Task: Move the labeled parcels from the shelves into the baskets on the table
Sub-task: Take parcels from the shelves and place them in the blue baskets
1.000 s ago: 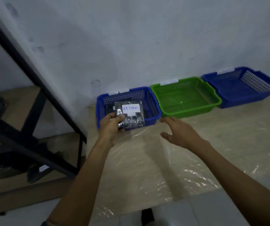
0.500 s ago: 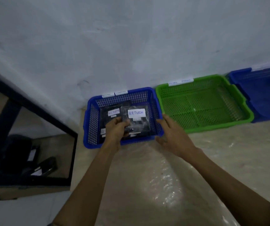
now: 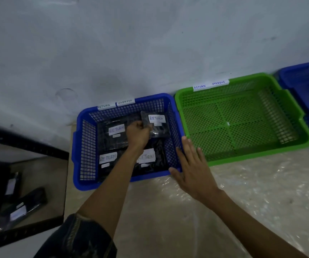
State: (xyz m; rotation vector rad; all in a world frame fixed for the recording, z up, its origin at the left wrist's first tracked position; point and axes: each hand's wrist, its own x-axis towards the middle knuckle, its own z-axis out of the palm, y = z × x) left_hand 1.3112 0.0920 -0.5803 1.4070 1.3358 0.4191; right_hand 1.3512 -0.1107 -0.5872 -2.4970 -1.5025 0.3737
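A blue basket (image 3: 83,146) tagged RETURN and OVERDUE stands against the wall. My left hand (image 3: 138,135) reaches inside it, fingers closed on the edge of a dark parcel (image 3: 157,125) with a white RETURN label at the back right corner. Three more dark RETURN parcels lie in the basket: back left (image 3: 113,134), front left (image 3: 106,160) and front right (image 3: 148,158). My right hand (image 3: 192,170) is flat and spread, touching the basket's front right corner from outside, holding nothing.
A green basket (image 3: 243,155) with the same tags sits to the right, with nothing in it; another blue basket (image 3: 306,86) is at the far right edge. A dark metal shelf (image 3: 25,146) on the left holds more labeled parcels (image 3: 19,209). Clear plastic covers the table (image 3: 187,220).
My left hand moved the RETURN parcel forward from above the basket's near rim down into its back right corner. My right hand followed to the basket's corner. The view closed in.
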